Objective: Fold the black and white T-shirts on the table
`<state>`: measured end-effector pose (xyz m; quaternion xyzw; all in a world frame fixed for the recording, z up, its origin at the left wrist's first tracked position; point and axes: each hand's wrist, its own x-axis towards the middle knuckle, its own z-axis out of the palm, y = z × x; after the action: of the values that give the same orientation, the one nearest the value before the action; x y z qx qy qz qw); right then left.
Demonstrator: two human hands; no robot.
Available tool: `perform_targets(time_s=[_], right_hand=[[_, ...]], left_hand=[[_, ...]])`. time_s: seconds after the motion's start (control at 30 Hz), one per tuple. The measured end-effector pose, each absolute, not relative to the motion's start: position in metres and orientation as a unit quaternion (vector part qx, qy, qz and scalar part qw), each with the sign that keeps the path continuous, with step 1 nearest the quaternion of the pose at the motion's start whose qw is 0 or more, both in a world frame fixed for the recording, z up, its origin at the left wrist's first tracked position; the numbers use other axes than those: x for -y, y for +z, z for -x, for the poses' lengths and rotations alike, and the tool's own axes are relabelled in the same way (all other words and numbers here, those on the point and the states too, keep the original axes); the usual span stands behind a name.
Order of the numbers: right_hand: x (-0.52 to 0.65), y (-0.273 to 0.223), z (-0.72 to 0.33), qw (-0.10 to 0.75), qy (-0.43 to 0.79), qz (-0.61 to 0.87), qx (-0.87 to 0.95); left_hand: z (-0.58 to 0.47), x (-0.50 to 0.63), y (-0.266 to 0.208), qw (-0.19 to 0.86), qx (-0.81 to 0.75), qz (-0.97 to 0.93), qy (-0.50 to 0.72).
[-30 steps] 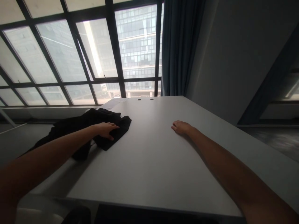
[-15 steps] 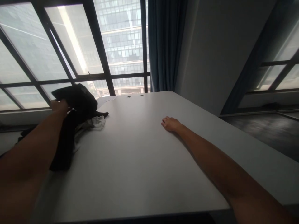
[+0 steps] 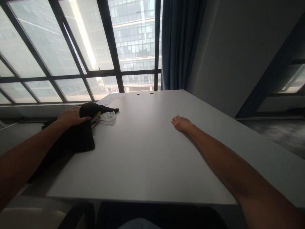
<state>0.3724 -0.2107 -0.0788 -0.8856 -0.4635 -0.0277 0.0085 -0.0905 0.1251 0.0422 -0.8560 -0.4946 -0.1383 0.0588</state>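
Observation:
My left hand (image 3: 71, 117) lies on top of a heap of black cloth (image 3: 82, 136) at the table's left edge. Its fingers are stretched out and the thumb points right, apart from them. The cloth drapes down past the edge, and one dark narrow end reaches right. Beside it are a crumpled white cloth (image 3: 108, 118) and a small yellow thing (image 3: 98, 114), partly covered. My right hand (image 3: 181, 123) rests on the white tabletop (image 3: 143, 152), its fingers curled in and nothing visible in them.
White paper (image 3: 111, 99) lies at the table's far left corner. Two dark round holes (image 3: 145, 93) are near the back edge. Behind stand large windows and a blue curtain (image 3: 182, 44). A dark chair armrest (image 3: 81, 214) shows below the near edge.
My left hand has lowered the raised black cloth onto the table's left side, let go of it, and now lies flat on it. My right hand keeps its place; the view has shifted slightly.

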Motion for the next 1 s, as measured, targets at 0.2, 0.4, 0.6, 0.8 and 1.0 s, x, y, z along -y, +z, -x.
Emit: perform_targets(time_s=[0.2,0.4,0.6,0.8,1.0], right_hand=[[0.218,-0.074,-0.354,-0.009,-0.056,0.882,0.468],[0.234,-0.074,-0.341,-0.04,-0.056,0.867,0.493],[0.249,-0.075,-0.336,0.006,-0.053,0.872,0.486],[0.261,-0.072,-0.333,0.049,-0.117,0.867,0.481],[0.261,-0.071,-0.337,0.089,-0.13,0.85,0.503]], left_hand=[[0.085,-0.112,0.044,0.059,0.532,0.84,-0.087],[0.061,-0.117,0.084,0.039,0.54,0.818,-0.192],[-0.036,-0.061,0.115,-0.072,0.381,0.833,-0.395],[-0.098,0.011,0.05,-0.187,0.069,0.946,-0.255],[-0.065,-0.01,-0.018,-0.191,0.125,0.945,-0.235]])
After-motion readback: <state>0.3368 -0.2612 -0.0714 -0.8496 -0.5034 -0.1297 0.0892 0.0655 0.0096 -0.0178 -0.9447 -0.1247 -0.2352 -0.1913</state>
